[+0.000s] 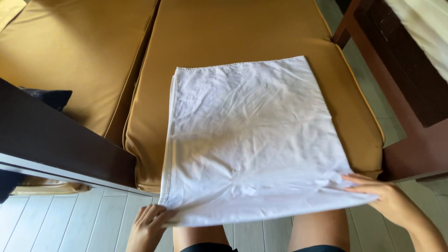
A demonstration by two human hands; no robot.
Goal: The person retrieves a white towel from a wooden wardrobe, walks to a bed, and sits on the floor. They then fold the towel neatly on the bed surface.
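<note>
Both hands — left hand (148, 226), right hand (389, 198) — pinch white cloth (254, 140) corners.

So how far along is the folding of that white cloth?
The white cloth already lies doubled on the tan cushion, with layered edges showing along its left side. In hand: the left hand and right hand each grip a near corner. It is still a broad, wrinkled rectangle, so further folds probably remain.

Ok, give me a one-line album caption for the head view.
Both hands, left hand and right hand, grip the near corners of a folded white cloth spread over a mustard cushion.
</note>
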